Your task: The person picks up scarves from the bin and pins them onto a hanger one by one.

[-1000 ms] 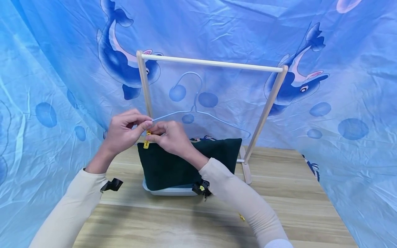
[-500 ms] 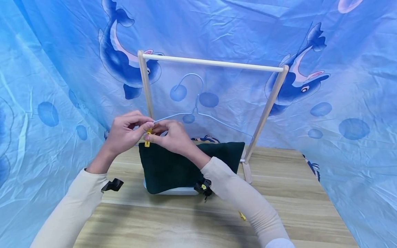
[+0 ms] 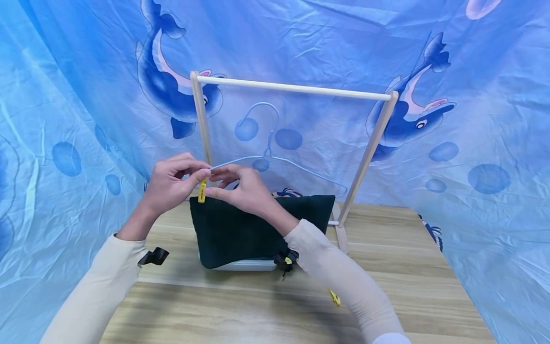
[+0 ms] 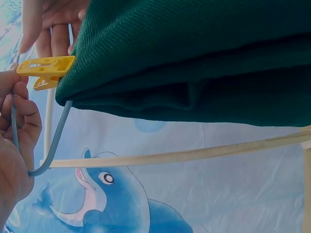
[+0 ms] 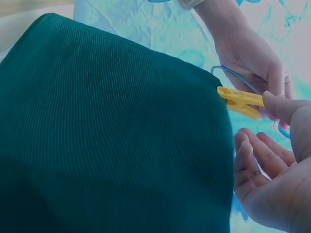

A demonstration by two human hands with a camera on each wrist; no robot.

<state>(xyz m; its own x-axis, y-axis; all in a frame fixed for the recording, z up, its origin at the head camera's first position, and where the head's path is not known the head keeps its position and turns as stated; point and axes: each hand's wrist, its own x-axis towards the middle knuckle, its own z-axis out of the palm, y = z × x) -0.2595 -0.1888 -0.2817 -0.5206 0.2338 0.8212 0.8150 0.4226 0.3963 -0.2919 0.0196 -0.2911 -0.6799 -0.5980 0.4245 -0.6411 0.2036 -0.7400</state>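
Note:
In the head view my left hand grips the left end of a light-blue wire clothes hanger, whose hook points up. Below it hangs a dark green ribbed cloth. A yellow clothespin bites the cloth's upper left corner, right by the hanger's bent wire. My right hand is beside this clothespin with its fingers loosened and spread. From the right wrist view, its thumb lies at the clothespin's free end, while the fingers stay apart from it. The hanger's lower bar is hidden by the cloth.
Behind the hanger stands a wooden rack with a white top bar. A white plastic container sits under the cloth on the wood-grain table. Another yellow clothespin lies near my right forearm. Blue dolphin-print curtain surrounds the table.
The right hand has loosened its pinch on the yellow clothespin and shifted slightly right. The clothespin stays on the cloth corner. My left hand keeps its hold on the hanger.

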